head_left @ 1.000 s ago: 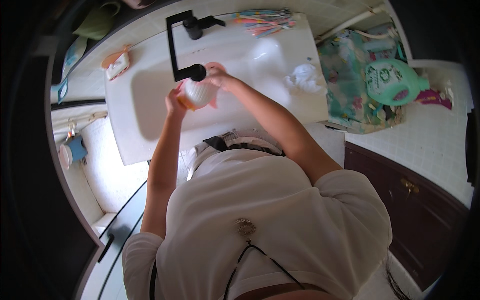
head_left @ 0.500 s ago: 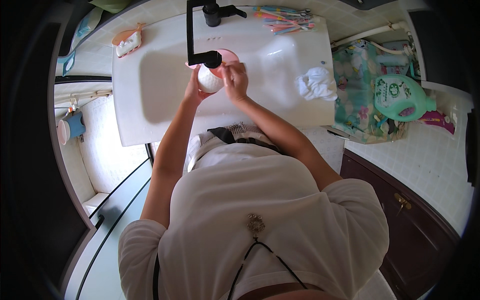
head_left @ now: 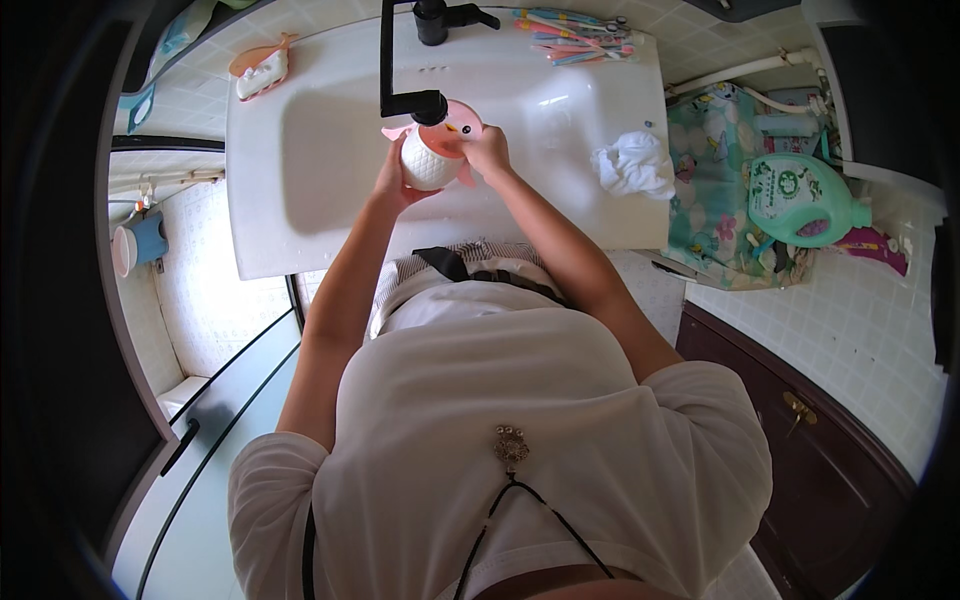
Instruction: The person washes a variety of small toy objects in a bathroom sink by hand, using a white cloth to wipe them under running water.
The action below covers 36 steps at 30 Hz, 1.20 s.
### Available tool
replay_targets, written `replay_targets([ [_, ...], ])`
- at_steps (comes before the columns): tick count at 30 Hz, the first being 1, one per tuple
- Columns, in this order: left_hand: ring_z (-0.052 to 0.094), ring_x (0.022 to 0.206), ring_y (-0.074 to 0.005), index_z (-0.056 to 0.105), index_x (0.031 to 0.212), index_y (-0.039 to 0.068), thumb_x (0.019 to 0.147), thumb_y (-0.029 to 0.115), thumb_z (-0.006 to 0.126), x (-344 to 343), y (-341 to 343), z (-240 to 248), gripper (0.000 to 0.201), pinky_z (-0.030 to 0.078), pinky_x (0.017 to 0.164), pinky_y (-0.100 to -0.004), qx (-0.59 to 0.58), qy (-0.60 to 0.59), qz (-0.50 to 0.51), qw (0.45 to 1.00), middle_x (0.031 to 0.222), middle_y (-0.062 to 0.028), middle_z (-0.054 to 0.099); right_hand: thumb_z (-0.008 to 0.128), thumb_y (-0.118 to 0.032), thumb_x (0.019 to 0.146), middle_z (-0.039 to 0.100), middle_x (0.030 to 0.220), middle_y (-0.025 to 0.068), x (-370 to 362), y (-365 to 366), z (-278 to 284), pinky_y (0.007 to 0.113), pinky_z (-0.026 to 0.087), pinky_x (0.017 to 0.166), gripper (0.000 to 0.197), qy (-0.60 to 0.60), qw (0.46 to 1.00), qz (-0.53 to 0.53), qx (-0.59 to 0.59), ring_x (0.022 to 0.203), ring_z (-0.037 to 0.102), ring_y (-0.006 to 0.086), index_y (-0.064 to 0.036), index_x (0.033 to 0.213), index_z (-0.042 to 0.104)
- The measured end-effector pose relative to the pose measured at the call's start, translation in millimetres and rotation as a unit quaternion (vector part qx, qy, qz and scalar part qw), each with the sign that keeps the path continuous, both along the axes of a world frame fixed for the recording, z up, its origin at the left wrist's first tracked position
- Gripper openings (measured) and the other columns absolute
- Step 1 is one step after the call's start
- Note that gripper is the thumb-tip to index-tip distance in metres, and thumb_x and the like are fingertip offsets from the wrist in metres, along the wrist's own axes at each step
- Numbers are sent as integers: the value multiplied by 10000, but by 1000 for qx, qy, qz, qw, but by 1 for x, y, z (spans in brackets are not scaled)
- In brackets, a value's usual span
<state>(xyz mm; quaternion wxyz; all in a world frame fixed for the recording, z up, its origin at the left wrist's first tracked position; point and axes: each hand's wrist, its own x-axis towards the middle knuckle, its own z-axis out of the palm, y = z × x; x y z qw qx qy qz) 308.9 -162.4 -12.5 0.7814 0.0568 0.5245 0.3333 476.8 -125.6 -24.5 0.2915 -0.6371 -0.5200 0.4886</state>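
Under the black faucet [head_left: 428, 106] over the sink, I hold a penguin-shaped cup [head_left: 430, 165] with a white, bumpy body and a pink head and wings. My left hand [head_left: 396, 182] is wrapped round its left side and underside. At the cup's right edge, beside the printed eye, is my right hand [head_left: 488, 153], its fingers curled against the pink part. Its fingertips are partly hidden behind or inside the cup. The faucet's spout covers a little of the pink top.
Crumpled white cloth [head_left: 634, 165] lies on the sink's [head_left: 330, 235] right side. Several toothbrushes [head_left: 575, 38] lie at the back right. A soap dish [head_left: 262, 72] sits back left. A green jug [head_left: 800, 198] rests right of the sink, on a patterned plastic cover [head_left: 705, 190].
My right hand has shifted from in front of the cup to its right edge, uncovering the penguin's eye and beak. My left hand keeps its hold.
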Motion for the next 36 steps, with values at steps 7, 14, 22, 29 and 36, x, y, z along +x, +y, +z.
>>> replay_targets([
  [7, 502, 1129, -286, 364, 1304, 224, 835, 631, 343, -1, -4, 3, 622, 434, 880, -521, 24, 10, 69, 997, 1272, -58, 466, 750, -316, 641, 637, 655, 152, -10, 14, 1, 349, 483, 562, 376, 2, 997, 12, 73, 600, 632, 251, 27, 754, 644],
  [14, 472, 1152, -308, 357, 1311, 228, 795, 667, 378, -11, -13, 6, 678, 423, 890, -534, 32, 37, 170, 984, 1296, -70, 426, 622, -441, 776, 602, 760, 77, -24, 42, 6, 289, 452, 544, 428, 131, 988, 57, -55, 682, 582, 156, -46, 939, 606],
  [22, 481, 1135, -303, 344, 1311, 223, 770, 621, 445, -58, -24, 7, 679, 465, 852, -530, 12, 71, 302, 950, 1297, -77, 411, 542, -159, 822, 373, 569, -11, -27, 51, -4, 238, 190, 352, 146, 401, 881, 70, -240, 434, 354, 80, -117, 716, 451],
  [29, 464, 1147, -301, 347, 1309, 203, 758, 631, 464, -63, -29, 7, 707, 453, 865, -530, 21, 67, 278, 958, 1288, -86, 411, 551, -205, 799, 354, 428, -21, -53, 53, -7, 244, 177, 325, 246, 354, 901, -3, -252, 317, 299, 95, -151, 594, 425],
  [36, 481, 1129, -298, 354, 1306, 206, 775, 626, 446, -62, -29, 18, 684, 457, 862, -524, 11, 75, 268, 960, 1278, -87, 424, 509, -251, 844, 415, 486, -6, -63, 61, -6, 223, 216, 342, 193, 318, 908, 6, -272, 351, 325, 94, -102, 722, 505],
])
